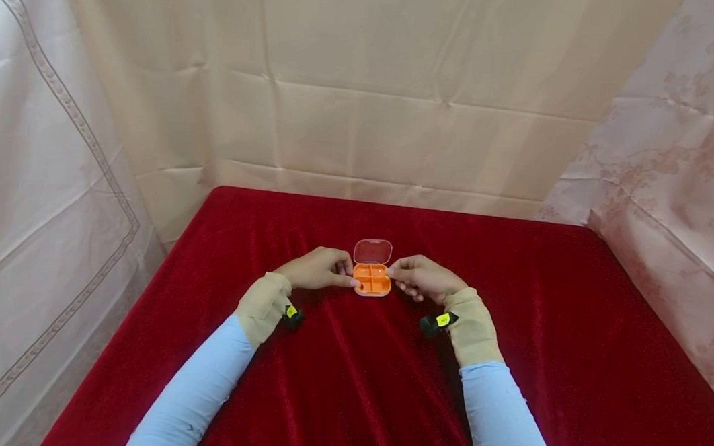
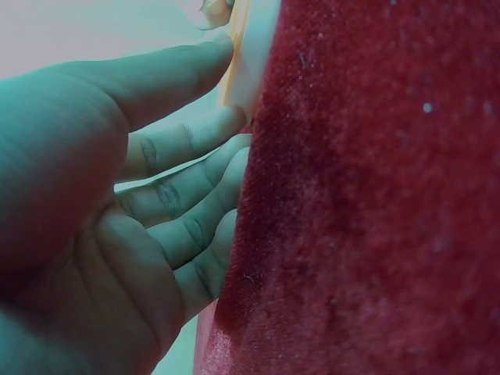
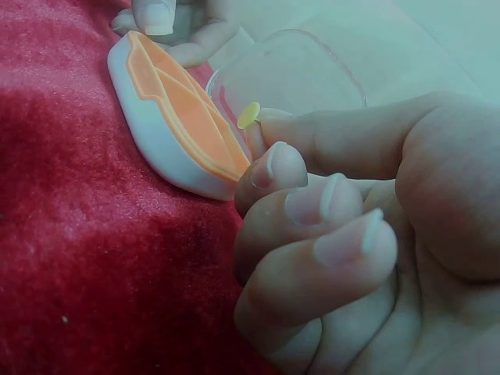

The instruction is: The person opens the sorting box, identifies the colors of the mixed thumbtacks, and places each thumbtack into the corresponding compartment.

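A small orange pill box with four compartments and a white outer case stands on the red cloth. Its clear lid is raised at the far side. My left hand holds the box by its left side, thumb on the orange rim and index finger against the wall. At the right edge of the box is my right hand. Between its thumb and index finger it pinches a small yellow disc, close over the rim; the other fingers curl in. A tiny dark spot shows in the near left compartment.
Red velvet cloth covers the table and lies in soft folds in front of the box. Beige curtain hangs behind the far edge, with a white curtain on the left and a floral one on the right.
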Available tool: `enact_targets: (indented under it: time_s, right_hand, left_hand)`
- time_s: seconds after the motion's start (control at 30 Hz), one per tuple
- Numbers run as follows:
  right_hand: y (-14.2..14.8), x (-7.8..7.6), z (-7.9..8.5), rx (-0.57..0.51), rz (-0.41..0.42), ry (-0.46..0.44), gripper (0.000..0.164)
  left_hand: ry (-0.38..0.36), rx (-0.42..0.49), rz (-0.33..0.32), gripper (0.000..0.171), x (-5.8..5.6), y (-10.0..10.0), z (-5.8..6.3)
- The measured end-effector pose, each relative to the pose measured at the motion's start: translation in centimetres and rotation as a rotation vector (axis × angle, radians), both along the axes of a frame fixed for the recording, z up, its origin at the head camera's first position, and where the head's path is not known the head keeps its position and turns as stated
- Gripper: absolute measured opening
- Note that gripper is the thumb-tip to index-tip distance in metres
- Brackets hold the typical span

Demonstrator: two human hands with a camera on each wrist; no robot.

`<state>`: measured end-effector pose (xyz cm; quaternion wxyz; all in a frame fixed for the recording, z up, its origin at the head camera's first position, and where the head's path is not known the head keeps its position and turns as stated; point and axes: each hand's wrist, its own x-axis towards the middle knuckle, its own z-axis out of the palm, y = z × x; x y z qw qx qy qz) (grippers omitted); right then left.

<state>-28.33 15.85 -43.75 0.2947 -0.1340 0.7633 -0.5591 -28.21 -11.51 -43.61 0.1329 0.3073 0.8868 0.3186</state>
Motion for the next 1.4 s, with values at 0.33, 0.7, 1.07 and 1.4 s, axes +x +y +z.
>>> enact_targets:
  time_s: [0.33, 0.7, 1.07, 1.4]
  right_hand:
    - [-0.3, 0.3, 0.4, 0.017, 0.051, 0.014, 0.032]
    - [-0.4, 0.1, 0.0, 0.035, 0.086, 0.043, 0.03]
    - [-1.3, 0.7, 1.1, 0.158, 0.127, 0.169, 0.022]
    - [-1.4, 0.9, 1.3, 0.174, 0.13, 0.188, 0.019]
  left_hand:
    - [-0.003, 0.001, 0.002, 0.024, 0.0, 0.1, -0.1]
    - [0.008, 0.006, 0.0, 0.023, -0.1, 0.0, -0.1]
    - [0.012, 0.011, -0.005, 0.023, -0.1, 0.0, -0.1]
    - [-0.008, 0.007, 0.001, 0.024, -0.1, -0.1, -0.1]
